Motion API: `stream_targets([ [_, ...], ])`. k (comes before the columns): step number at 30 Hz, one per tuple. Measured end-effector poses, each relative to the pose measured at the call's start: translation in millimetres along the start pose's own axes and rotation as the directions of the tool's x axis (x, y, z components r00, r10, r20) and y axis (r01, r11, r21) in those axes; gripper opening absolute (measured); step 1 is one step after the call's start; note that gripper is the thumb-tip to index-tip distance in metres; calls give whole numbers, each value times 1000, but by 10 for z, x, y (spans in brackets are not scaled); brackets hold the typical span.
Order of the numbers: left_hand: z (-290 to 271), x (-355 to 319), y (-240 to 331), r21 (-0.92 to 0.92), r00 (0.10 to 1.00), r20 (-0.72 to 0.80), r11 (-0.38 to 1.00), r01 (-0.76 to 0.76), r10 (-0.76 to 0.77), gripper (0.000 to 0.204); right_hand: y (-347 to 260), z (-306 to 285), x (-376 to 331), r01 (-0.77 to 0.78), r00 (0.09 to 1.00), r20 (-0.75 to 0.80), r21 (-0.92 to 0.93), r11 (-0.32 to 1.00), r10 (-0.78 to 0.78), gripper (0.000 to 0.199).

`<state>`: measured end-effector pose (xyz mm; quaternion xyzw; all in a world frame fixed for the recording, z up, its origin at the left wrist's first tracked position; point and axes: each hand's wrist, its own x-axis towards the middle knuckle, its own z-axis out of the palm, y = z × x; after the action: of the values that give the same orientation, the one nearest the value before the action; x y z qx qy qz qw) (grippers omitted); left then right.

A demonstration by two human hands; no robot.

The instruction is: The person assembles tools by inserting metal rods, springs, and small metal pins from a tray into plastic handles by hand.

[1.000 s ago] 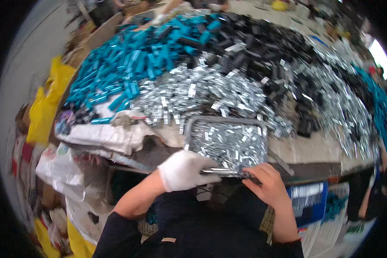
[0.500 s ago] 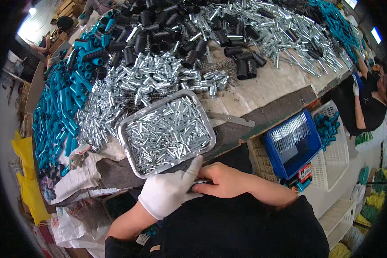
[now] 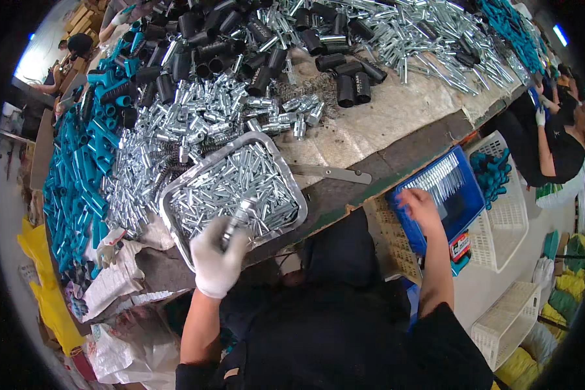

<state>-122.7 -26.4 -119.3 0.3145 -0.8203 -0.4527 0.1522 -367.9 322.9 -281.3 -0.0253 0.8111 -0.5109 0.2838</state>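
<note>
My left hand (image 3: pixel 220 260), in a white glove, is closed around a shiny metal cylindrical fitting (image 3: pixel 242 213) just above the near side of a metal tray (image 3: pixel 298 195). Small silver pins (image 3: pixel 214 200) fill that tray. Over the left edge of a blue plastic bin (image 3: pixel 412 238), my bare right hand (image 3: pixel 421 208) hangs with its fingers loosely bent and apart, and nothing shows in them. Inside the bin lies a row of thin silver rods (image 3: pixel 441 174).
Metal fittings (image 3: pixel 205 110), teal handles (image 3: pixel 84 169), black sleeves (image 3: pixel 352 89) and long silver rods (image 3: pixel 435 45) are heaped on the table. A flat metal bar (image 3: pixel 335 173) lies right of the tray. White crates (image 3: pixel 504 244) stand at right, near another person (image 3: pixel 569 143).
My hands have moved apart from their meeting point. The left has gone left and up over the tray with the metal fitting; the right has swung right to the blue bin.
</note>
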Motion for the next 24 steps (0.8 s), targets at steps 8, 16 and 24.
stream_targets([
  [8, 110, 29, -430, -103, 964, -265, 995, -5, -22, 18, 1132, -238, 546, -197, 754, -551, -709, 677, -358, 15],
  [16, 132, 34, -389, 9, 958, -281, 999, -50, 50, 17, 1190, -225, 633, -106, 771, -515, -683, 723, -374, 14],
  [24, -46, -72, -102, -377, 947, -33, 882, 283, -318, 17, -195, -185, -50, 341, 799, -601, 412, 845, -29, 17],
])
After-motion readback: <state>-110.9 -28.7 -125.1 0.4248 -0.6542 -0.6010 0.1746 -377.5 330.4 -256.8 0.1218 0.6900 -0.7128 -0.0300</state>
